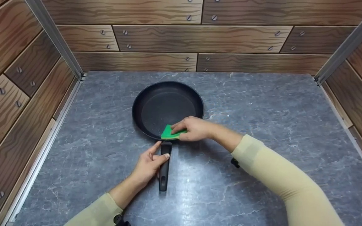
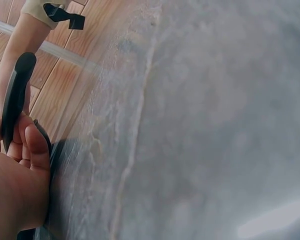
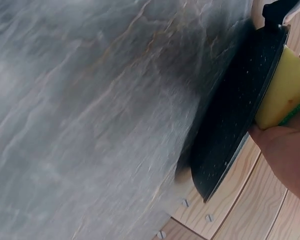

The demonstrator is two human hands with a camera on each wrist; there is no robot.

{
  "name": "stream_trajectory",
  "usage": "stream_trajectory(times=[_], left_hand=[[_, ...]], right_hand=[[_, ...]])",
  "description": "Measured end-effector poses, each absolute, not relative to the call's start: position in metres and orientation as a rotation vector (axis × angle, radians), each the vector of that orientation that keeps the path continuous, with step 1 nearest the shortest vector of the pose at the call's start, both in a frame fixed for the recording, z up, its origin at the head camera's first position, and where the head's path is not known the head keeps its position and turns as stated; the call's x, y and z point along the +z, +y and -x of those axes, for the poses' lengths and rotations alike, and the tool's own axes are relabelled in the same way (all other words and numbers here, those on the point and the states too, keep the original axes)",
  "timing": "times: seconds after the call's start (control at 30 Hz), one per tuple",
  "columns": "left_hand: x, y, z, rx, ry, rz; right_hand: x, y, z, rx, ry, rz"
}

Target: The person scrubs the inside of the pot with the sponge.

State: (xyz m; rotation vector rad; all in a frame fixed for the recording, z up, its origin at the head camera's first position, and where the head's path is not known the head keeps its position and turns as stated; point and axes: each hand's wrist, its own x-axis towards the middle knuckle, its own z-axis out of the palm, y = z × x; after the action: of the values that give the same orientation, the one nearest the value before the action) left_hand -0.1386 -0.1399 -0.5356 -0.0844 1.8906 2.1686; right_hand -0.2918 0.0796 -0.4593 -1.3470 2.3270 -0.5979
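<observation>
A black frying pan sits on the grey marbled table, its handle pointing toward the person. My left hand grips that handle near the pan, thumb on top; in the left wrist view the fingers curl beneath the handle. My right hand holds a sponge, green on one face and yellow on the other, against the pan's near inner wall. From the right wrist view, the sponge's yellow side shows over the rim of the pan, pinched by the right hand.
Wood-patterned panels wall the table at the back and both sides. Metal corner posts stand at the back left and right. The marbled tabletop spreads around the pan.
</observation>
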Motion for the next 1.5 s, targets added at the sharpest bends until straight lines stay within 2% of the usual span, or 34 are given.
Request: stream_trajectory(times=[0.5,1.5], left_hand=[[-0.538,-0.139,0.139,2.182,1.869,0.048],[-0.537,-0.14,0.14,2.165,1.894,0.061]], right_hand=[[-0.467,0.049,0.289,-0.581,2.304,1.331],[-0.469,-0.002,0.312,-0.15,2.447,1.322]])
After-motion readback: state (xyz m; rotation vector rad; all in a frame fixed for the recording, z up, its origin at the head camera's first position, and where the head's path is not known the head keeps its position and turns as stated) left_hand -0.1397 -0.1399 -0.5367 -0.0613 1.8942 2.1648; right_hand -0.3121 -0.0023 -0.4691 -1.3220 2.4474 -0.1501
